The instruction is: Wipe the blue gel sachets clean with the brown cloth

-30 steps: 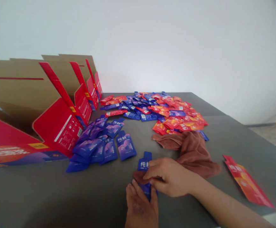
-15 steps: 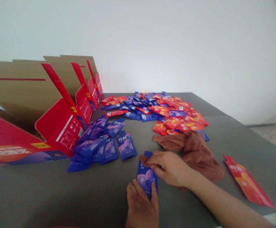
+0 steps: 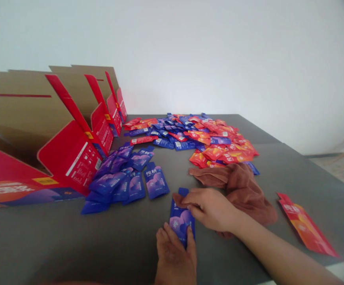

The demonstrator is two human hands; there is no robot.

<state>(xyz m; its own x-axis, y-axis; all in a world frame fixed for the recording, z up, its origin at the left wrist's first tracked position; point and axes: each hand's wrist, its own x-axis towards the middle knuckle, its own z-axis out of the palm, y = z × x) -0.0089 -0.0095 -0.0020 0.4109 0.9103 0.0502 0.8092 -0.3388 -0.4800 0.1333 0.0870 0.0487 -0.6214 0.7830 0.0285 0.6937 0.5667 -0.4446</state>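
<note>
A blue pouch point(image 3: 178, 221) with purple fruit shapes lies flat on the grey table in front of me. My left hand point(image 3: 176, 253) grips its lower end, fingers on the left side and thumb on the right. In a pinch, my right hand point(image 3: 209, 209) holds a corner of a brown cloth point(image 3: 249, 196) against the pouch's upper part. The rest of that cloth lies crumpled to the right, partly behind my right wrist. A single blue pouch point(image 3: 156, 182) rests just beyond, beside a heap of similar blue pouches point(image 3: 115, 180).
Open red cardboard boxes point(image 3: 71, 154) stand in a row along the left. A large mixed pile of red and blue pouches point(image 3: 195, 132) spreads across the table's far part. One red-orange pouch point(image 3: 307, 225) lies alone at the right, near the table edge.
The whole view has shifted slightly. Both hands keep nearly the same places on the blue pouch, with the cloth corner still pressed on its upper part.
</note>
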